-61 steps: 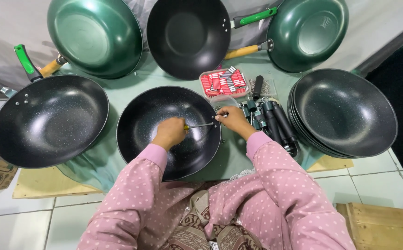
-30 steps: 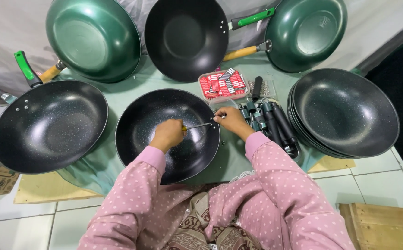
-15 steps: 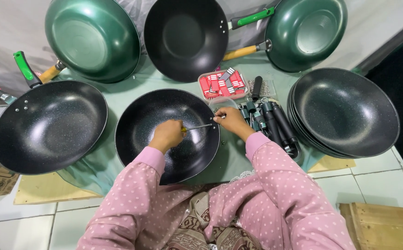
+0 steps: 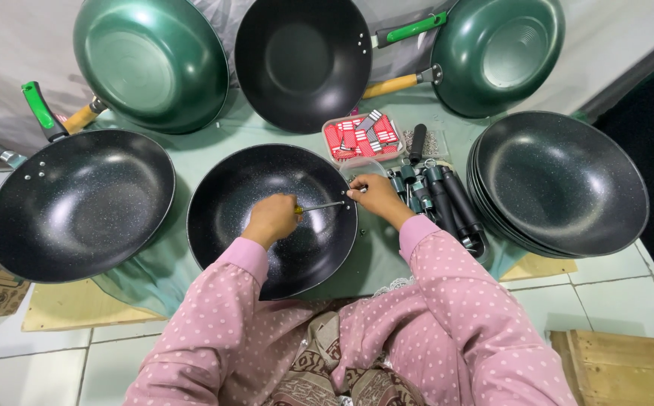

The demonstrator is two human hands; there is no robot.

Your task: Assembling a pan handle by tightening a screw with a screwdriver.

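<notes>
A dark speckled wok pan (image 4: pixel 229 203) without a handle lies in front of me on a pale green cloth. My left hand (image 4: pixel 270 218) is inside the pan, gripping a screwdriver (image 4: pixel 319 205) whose metal shaft points right toward the pan's rim. At that right rim my right hand (image 4: pixel 372 197) pinches something small; what it is cannot be told. Both sleeves are pink with white dots.
A handled dark pan (image 4: pixel 79 203) lies at left. Two green pans (image 4: pixel 150 60) (image 4: pixel 496 53) and a dark one (image 4: pixel 301 60) lean at the back. A stack of pans (image 4: pixel 564 180) sits right, beside black handles (image 4: pixel 443 199) and a box of red packets (image 4: pixel 361 137).
Hands stay at the pan's right rim with the screwdriver; only slight shifts of the view.
</notes>
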